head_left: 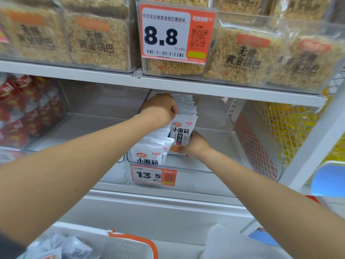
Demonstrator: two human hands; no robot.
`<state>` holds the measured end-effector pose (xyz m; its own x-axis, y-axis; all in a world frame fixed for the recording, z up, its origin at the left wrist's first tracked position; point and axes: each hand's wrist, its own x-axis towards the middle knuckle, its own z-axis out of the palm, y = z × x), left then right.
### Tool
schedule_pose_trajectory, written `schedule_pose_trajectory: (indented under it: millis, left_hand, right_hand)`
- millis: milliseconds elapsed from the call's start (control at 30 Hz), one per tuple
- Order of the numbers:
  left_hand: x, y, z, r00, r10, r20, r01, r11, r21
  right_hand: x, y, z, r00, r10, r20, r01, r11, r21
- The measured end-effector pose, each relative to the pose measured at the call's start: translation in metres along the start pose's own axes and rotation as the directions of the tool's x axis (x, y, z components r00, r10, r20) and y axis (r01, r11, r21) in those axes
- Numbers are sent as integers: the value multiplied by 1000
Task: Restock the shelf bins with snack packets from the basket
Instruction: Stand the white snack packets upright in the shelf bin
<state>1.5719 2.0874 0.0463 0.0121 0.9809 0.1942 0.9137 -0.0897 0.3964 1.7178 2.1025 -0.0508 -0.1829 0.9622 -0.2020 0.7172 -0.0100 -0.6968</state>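
An orange 8.8 price tag (177, 32) is hanging at upper centre, a 13.5 tag (154, 175) is hanging at lower centre, and a white mesh panel (270, 131) is standing at right.

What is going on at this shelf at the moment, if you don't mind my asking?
A person is filling the clear bin on the middle shelf. The left hand pinches the tops of a row of upright white packets, while the right hand grips the row's lower front edge. A few more of the same packets lean at the bin's front left, behind the 13.5 price tag. The basket sits below.
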Motion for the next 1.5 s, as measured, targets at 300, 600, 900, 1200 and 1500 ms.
schedule_pose_trajectory:
  millis: [300, 600, 900, 1200, 1500]
  left_hand:
    - [-2, -3, 1, 999, -32, -39, 28, 995, -97]
    - [-60, -37, -33, 993, 69, -93, -75, 995, -63]
    - [-124, -57, -58, 989, 114, 90, -96, 978, -184]
    - [-123, -66, -46, 991, 133, 2, -132, 982, -138]
    - [-119, -63, -50, 980, 198, 25, -200, 971, 128]
  right_hand:
    - [-13, -10, -4, 994, 60, 90, -40, 977, -211]
    - [-64, -29, -37, 964, 56, 262, -78, 994, 73]
    - [-85, -48, -22, 958, -186, 220, 122, 954, 272]
    - [-84, -47, -1, 949, -241, 202, 160, 924, 348]
    - [-85, -36, 1, 935, -316, 164, 312, 949, 48]
